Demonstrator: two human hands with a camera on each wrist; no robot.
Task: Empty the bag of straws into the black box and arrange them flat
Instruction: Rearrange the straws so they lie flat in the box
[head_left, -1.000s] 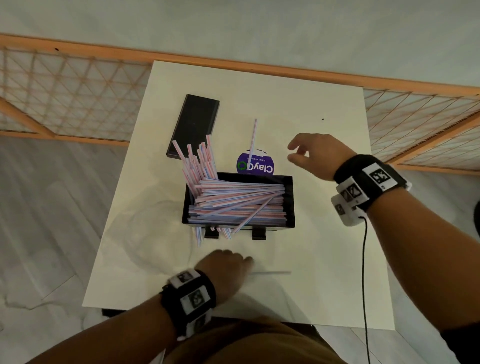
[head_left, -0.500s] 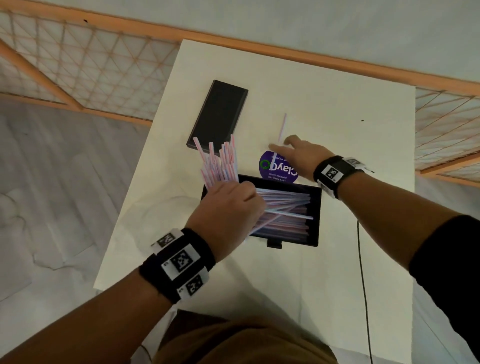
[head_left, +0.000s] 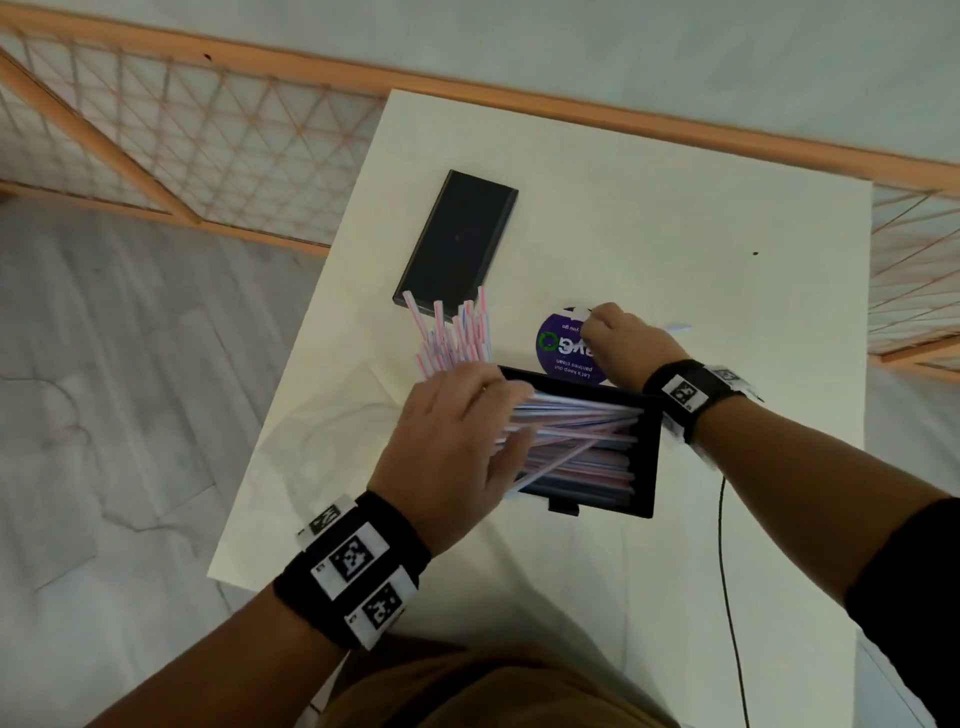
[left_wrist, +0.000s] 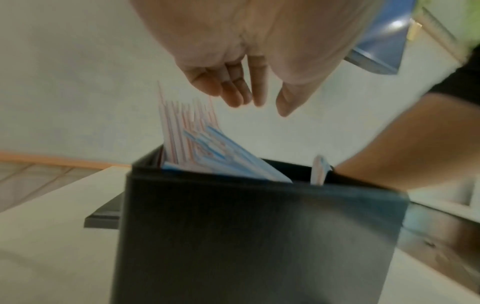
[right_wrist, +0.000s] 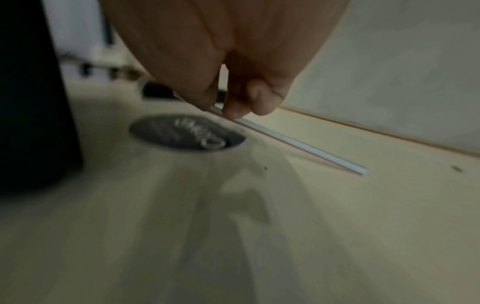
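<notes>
- Landmark: black box (head_left: 644, 467) on the white bench (head_left: 649, 218). Rigid, matte, rectangular, open on top.
- Straws (head_left: 576, 441) lie mostly flat in the box, long axes along its length. A few cross diagonally. One bunch (head_left: 457, 332) sticks up and out over the box's far-left corner. They are thin, light tubes, white with pink and blue stripes.
- Left hand (head_left: 457, 441) hovers over the left end of the box, fingers loose and spread, gripping nothing. Left wrist view shows the fingers (left_wrist: 233, 90) above the upright straw tips, not touching them.
- Right hand (head_left: 623, 343) is beyond the box's far side, pinching a stray straw (right_wrist: 298, 144) between thumb and fingertips. The straw is lifted at the pinched end; its free end points away from the box, to the right.
- Key relation: the stray straw's long axis runs at an angle to the box's length, so it probably needs turning before it drops in. Right hand has it; left hand is nearer the upright bunch.
- Purple round sticker (head_left: 563, 348) sits on the bench just behind the box, and a flat black lid (head_left: 457, 239) lies further back-left.
- Bag: can't make it out clearly.
</notes>
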